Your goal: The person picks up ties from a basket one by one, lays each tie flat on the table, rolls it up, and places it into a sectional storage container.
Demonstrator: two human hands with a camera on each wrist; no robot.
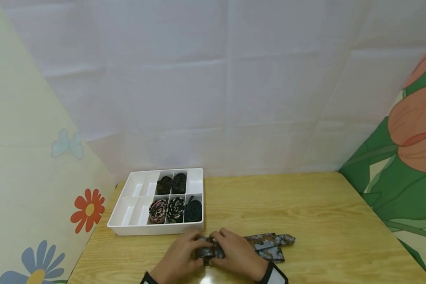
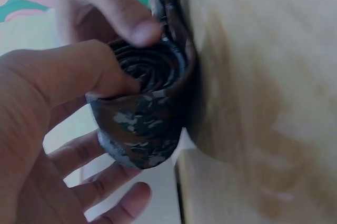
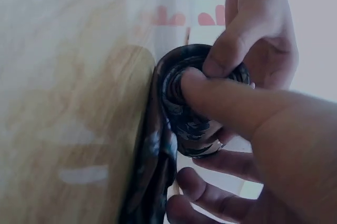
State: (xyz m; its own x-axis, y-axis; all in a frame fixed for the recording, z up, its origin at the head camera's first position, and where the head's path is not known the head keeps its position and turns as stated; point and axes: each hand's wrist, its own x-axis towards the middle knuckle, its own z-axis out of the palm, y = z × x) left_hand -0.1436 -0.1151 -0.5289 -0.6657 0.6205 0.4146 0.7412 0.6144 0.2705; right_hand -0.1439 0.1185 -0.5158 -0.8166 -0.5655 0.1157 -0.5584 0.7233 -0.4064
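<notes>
A camouflage-patterned necktie (image 1: pixel 269 246) lies on the table, partly rolled up, its loose ends stretching off to the right. Both hands grip the rolled part. My left hand (image 1: pixel 181 254) has its thumb on the coil's near face and fingers round the far side. In the left wrist view, the coil (image 2: pixel 145 129) shows tight spiral layers. From the other side my right hand (image 1: pixel 236 250) holds the same coil, thumb pressed near its centre in the right wrist view. The fingers partly cover the coil in the head view.
Behind the hands, to the left, stands a white divided tray (image 1: pixel 156 229). Several of its compartments hold dark or patterned rolls, such as a dark green roll (image 1: pixel 193 211) at the front right. A wooden table (image 1: pixel 323 213) extends right; a pale wall covering (image 1: pixel 227 98) rises behind.
</notes>
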